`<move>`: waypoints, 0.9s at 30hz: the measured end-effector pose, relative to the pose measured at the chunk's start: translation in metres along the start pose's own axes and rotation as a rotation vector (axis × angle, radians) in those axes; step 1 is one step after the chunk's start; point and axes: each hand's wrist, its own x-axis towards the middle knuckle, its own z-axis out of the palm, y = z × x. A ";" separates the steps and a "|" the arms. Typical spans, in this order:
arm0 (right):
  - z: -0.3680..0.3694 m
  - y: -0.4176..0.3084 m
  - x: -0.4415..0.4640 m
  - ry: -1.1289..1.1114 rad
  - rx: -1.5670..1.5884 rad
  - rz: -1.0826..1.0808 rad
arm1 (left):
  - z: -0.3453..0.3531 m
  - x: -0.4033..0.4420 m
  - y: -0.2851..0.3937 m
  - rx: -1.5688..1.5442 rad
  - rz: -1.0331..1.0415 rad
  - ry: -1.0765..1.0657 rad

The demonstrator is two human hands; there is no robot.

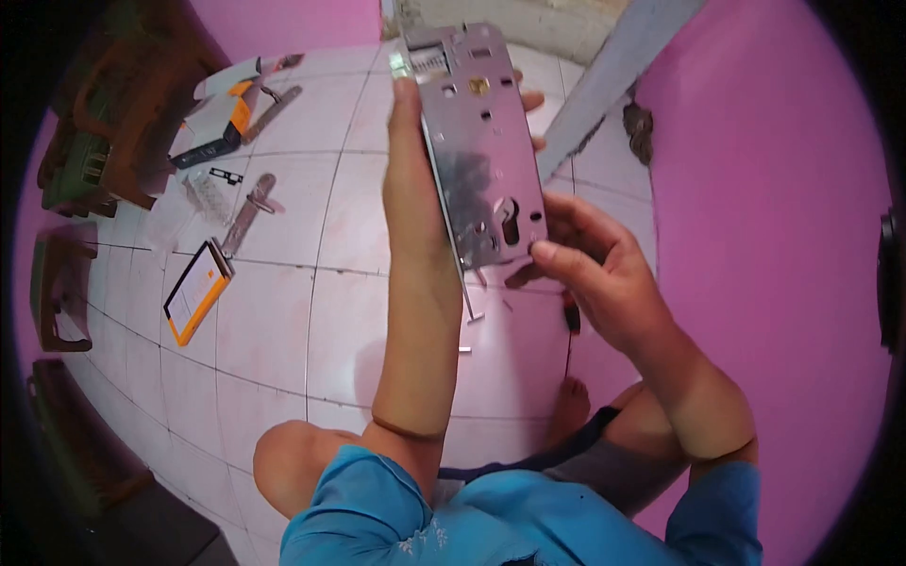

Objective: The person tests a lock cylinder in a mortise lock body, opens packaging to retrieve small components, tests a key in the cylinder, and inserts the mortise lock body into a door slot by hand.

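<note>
A flat metal lock case (486, 141) is held up in front of me, slightly tilted, with a keyhole-shaped opening near its lower end and a brass-coloured hub near the top. Along its left edge lies my left hand (411, 141), its thumb near the latch and its fingertips showing past the right edge. My right hand (599, 269) pinches the lower right corner between thumb and fingers. Just below the case, small metal pieces (465, 350) rest on the tiles.
At the left on the tiled floor (274, 330) are an open box (212, 127), door handles on plates (250, 215), plastic wrapping (203, 198) and an orange-edged box (198, 292). Wooden furniture (123, 94) stands far left. A pink wall (755, 236) rises at the right.
</note>
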 end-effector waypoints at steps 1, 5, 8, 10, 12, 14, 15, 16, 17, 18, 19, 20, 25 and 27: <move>0.001 0.001 0.000 0.001 -0.043 -0.029 | -0.001 0.000 0.001 -0.007 0.039 -0.010; -0.002 0.005 -0.002 -0.030 -0.107 -0.075 | -0.012 0.002 0.005 0.073 -0.001 -0.049; -0.006 0.000 -0.006 -0.031 -0.149 -0.093 | -0.022 0.021 0.013 -0.025 0.036 -0.223; -0.007 -0.004 -0.011 0.012 -0.156 -0.092 | -0.018 0.038 0.019 -0.006 0.107 -0.284; -0.013 -0.006 -0.015 0.015 -0.255 -0.133 | -0.010 0.055 0.027 0.123 0.209 -0.284; -0.015 -0.007 -0.019 0.026 -0.313 -0.143 | -0.010 0.066 0.052 0.104 0.132 -0.524; -0.017 -0.009 -0.020 0.053 -0.347 -0.124 | -0.008 0.064 0.060 0.147 0.112 -0.561; -0.019 -0.008 -0.023 0.082 -0.382 -0.106 | -0.007 0.062 0.067 0.167 0.082 -0.593; -0.017 -0.008 -0.026 0.105 -0.453 -0.110 | -0.011 0.059 0.072 0.186 0.040 -0.613; -0.016 -0.008 -0.029 0.097 -0.445 -0.107 | -0.018 0.056 0.074 0.163 -0.027 -0.628; -0.016 -0.009 -0.031 0.096 -0.463 -0.074 | -0.026 0.054 0.076 0.142 -0.094 -0.641; -0.016 -0.007 -0.034 0.094 -0.482 -0.041 | -0.040 0.049 0.070 0.100 -0.093 -0.677; -0.018 0.019 -0.042 0.028 -0.500 0.092 | -0.125 -0.026 0.045 0.112 -0.082 -0.205; -0.030 0.047 -0.043 -0.012 -0.487 0.201 | -0.161 -0.060 0.032 0.284 -0.195 0.072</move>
